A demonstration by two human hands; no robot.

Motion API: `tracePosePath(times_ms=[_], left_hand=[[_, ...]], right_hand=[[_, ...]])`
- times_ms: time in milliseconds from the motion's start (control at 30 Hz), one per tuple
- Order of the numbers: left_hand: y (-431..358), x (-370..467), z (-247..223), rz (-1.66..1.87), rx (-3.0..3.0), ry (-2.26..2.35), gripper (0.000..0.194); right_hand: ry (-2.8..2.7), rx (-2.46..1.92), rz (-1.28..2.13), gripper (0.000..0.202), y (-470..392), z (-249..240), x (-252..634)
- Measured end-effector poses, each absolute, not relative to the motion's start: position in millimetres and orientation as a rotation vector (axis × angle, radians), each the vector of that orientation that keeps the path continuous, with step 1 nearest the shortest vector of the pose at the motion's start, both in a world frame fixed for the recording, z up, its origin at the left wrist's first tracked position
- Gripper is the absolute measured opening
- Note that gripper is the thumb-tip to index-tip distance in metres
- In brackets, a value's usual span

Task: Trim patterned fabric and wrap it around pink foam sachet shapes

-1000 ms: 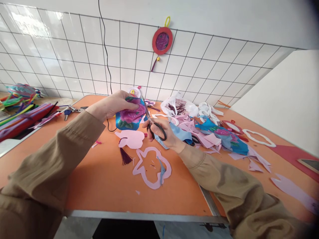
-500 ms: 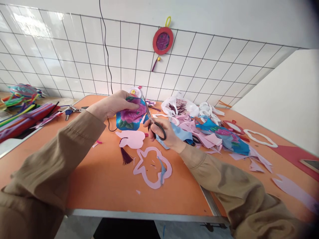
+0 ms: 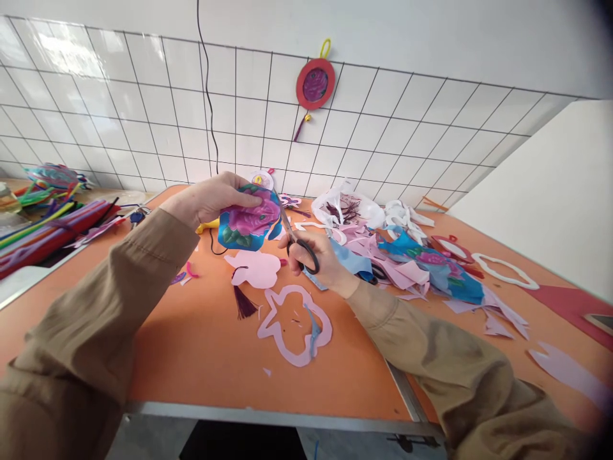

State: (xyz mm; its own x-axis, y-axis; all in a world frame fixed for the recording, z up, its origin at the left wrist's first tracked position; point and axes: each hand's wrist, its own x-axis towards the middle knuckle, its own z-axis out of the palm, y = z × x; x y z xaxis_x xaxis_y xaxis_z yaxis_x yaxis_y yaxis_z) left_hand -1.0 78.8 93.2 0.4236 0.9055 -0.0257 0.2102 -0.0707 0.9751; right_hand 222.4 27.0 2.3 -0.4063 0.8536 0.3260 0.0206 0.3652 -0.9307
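Observation:
Pinched in my left hand [image 3: 218, 197] is a piece of blue fabric with a pink flower print [image 3: 251, 220], held up above the table. My right hand [image 3: 322, 259] grips black-handled scissors [image 3: 306, 255], their blades pointing up at the fabric's right edge. A narrow strip hangs partly cut along that edge. Below the fabric lies a pink foam cutout [image 3: 256, 268] with a dark purple tassel [image 3: 244, 302]. Nearer to me rests a pink foam outline frame [image 3: 287, 358], a thin blue scrap [image 3: 315, 329] lying across its right side.
Pink and blue scraps [image 3: 407, 271] pile up on the right, with a white plastic bag [image 3: 345, 204] behind them. A white foam ring [image 3: 505, 269] lies farther right. Bundled pipe cleaners [image 3: 57, 233] sit at left. A round red ornament [image 3: 315, 84] hangs on the tiled wall.
My left hand has shifted slightly left with the fabric, which is turned a little. A narrow strip at its right edge now stands apart. The view has tilted slightly.

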Motion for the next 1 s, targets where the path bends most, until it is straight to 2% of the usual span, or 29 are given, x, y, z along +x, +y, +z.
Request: tracePosePath(times_ms=[200,533,1000], left_hand=[[78.2,-1.1,94.4,0.766,1.527,1.033,0.007],[79.6,-1.8,92.8,0.768,1.478,1.015,0.013],[81.0,-1.5,91.5,0.727,1.537,0.979,0.013]], right_hand=[[-1.741,-0.771,1.158,0.029,27.7,0.4,223.0],[-1.714,-0.676,1.237,0.054,33.7,-6.4,226.3],[-1.710,-0.680,1.229,0.055,31.8,-7.1,226.9]])
